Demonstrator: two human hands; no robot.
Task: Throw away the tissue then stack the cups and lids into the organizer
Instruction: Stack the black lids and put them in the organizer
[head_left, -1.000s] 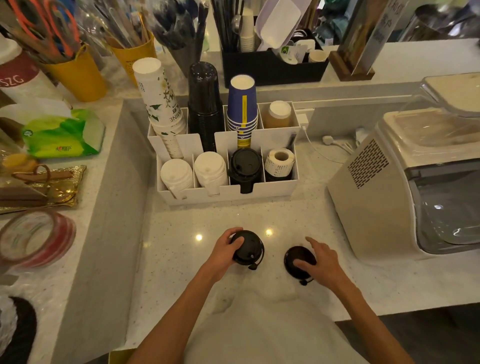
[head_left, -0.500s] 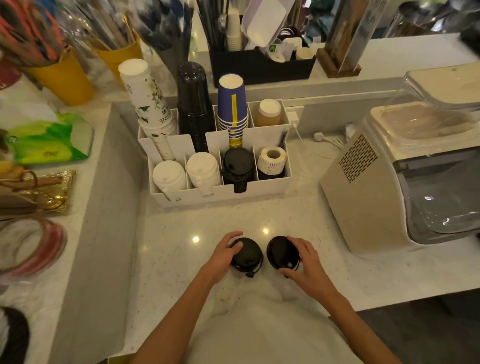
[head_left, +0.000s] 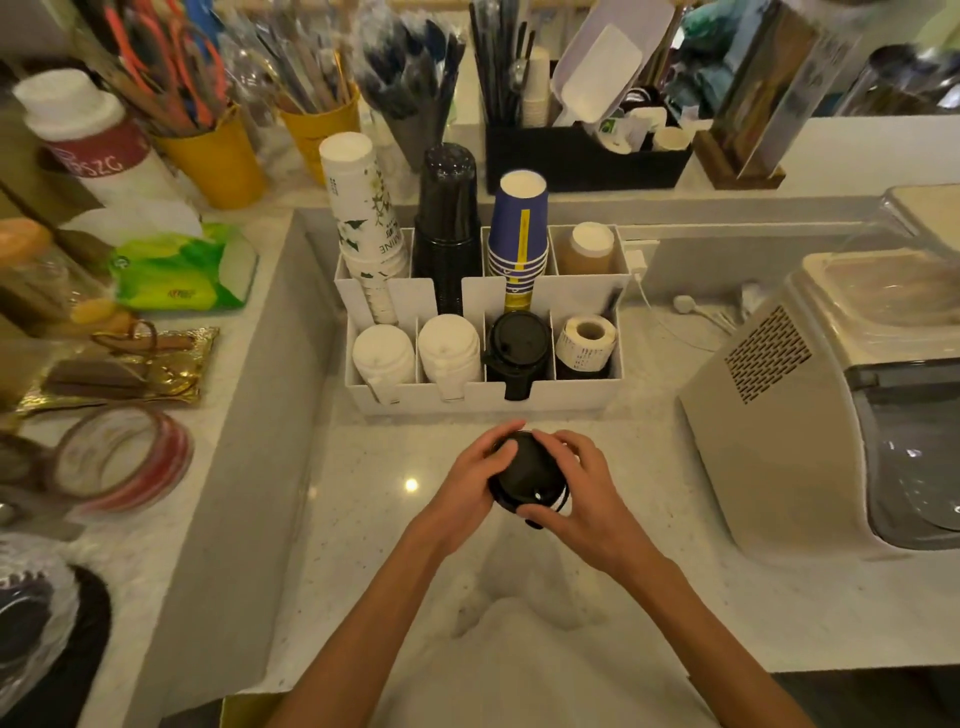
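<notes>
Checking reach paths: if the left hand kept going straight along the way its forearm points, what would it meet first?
Past the black plastic lids it grips, the left hand would probably meet the white plastic organizer's front wall near the black-lid compartment; depth is uncertain.

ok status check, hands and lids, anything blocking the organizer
Left hand and right hand both closed on black lids, held together above the counter. Organizer just ahead, black lid slot already part filled. Path clear.

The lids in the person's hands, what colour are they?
Black lids, seen in the head view.
</notes>
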